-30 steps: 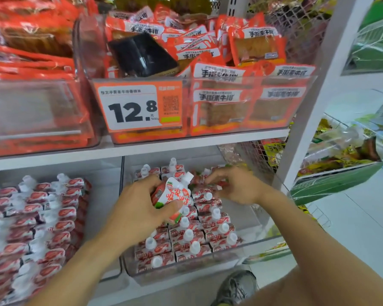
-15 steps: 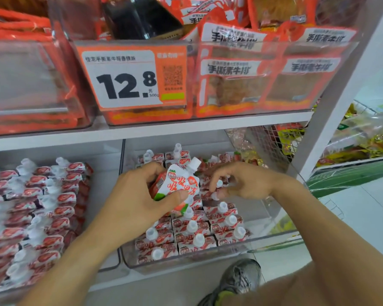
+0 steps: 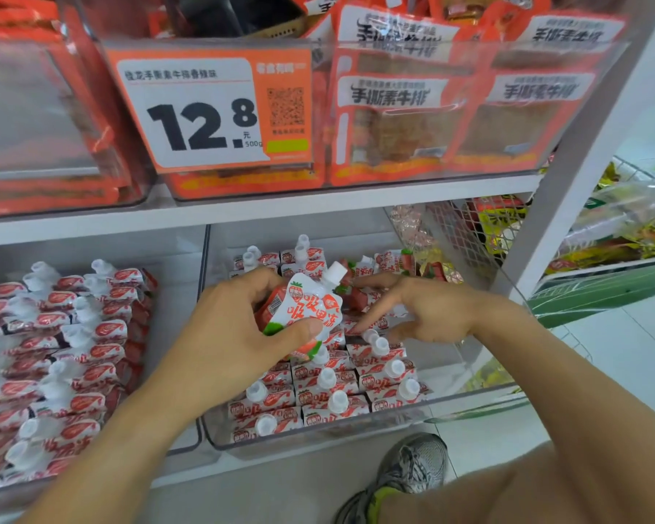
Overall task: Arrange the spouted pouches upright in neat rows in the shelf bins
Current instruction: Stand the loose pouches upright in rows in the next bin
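Pouch [image 3: 306, 310], white with red print and a strawberry, sits in the left hand [image 3: 227, 334] above the middle bin [image 3: 318, 434], tilted with its white cap [image 3: 335, 273] pointing up and to the right. The left thumb [image 3: 299, 332] presses across the pouch's lower front, while the other fingers curl round its back and left edge, so the pouch is pinched between thumb and fingers. Its bottom corner hangs just over the caps of the pouches standing in the bin.

Right of the held pouch, the right hand [image 3: 428, 315] reaches into the same bin, palm down. Its fingers [image 3: 371, 317] are spread and gently bent, the tips touching the tops of the packed pouches [image 3: 329, 391] just beside the held one; it grips nothing that can be seen.

Below the held pouch, the packed pouches stand upright in rows toward the bin's front wall, white caps up. Behind the held pouch, further pouches [image 3: 299, 255] stand at the back of the bin, and a few to the right of it lie jumbled.

Left of the held pouch, a second bin [image 3: 190, 444] holds many more pouches [image 3: 72, 353] leaning in rows. Above the held pouch, on the next shelf, orange snack packs [image 3: 401, 119] fill a clear bin bearing a price tag [image 3: 212, 107] that reads 12.8. Well below the held pouch, a grey shoe [image 3: 409, 470] rests on the floor.
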`<action>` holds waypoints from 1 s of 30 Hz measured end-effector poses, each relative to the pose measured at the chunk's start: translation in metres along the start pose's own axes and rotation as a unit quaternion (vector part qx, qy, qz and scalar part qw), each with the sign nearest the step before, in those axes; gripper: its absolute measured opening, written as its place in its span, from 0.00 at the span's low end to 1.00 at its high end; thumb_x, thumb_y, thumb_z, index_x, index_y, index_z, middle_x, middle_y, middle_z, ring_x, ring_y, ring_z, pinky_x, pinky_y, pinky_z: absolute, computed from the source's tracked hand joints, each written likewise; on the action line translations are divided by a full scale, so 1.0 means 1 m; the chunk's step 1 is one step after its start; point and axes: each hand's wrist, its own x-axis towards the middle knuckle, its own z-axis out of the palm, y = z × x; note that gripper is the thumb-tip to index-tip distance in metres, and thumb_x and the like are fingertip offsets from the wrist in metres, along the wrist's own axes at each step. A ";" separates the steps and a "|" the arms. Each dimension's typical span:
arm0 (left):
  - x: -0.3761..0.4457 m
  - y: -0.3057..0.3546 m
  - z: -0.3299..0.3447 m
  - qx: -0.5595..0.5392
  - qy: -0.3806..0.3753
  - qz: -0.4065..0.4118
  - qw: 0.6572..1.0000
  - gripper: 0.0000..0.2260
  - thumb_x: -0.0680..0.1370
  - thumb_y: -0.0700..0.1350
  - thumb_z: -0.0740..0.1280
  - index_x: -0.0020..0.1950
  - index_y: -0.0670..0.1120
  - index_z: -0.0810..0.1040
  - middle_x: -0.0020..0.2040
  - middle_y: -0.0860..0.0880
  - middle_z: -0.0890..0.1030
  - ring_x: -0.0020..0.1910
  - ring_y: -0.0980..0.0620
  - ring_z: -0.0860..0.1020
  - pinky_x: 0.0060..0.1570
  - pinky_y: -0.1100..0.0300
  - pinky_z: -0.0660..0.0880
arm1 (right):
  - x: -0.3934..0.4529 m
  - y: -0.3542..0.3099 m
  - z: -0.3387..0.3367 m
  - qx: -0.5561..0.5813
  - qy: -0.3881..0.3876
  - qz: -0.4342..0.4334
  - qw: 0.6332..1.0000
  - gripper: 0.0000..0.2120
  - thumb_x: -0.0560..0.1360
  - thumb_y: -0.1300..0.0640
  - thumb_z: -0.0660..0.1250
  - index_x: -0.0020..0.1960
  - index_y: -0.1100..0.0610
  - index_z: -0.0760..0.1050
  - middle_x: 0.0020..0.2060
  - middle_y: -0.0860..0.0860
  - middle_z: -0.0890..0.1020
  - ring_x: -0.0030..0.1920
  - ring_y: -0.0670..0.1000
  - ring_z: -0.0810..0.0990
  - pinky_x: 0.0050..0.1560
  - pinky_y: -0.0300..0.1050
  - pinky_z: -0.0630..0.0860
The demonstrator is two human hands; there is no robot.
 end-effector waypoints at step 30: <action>0.003 -0.001 0.004 0.037 0.031 -0.012 0.999 0.18 0.69 0.57 0.74 0.57 0.55 0.76 0.46 0.61 0.83 0.44 0.65 0.81 0.45 0.68 0.78 | 0.013 0.018 -0.004 0.168 -0.018 0.076 0.983 0.23 0.76 0.54 0.71 0.69 0.43 0.71 0.70 0.40 0.71 0.71 0.42 0.68 0.73 0.48 0.65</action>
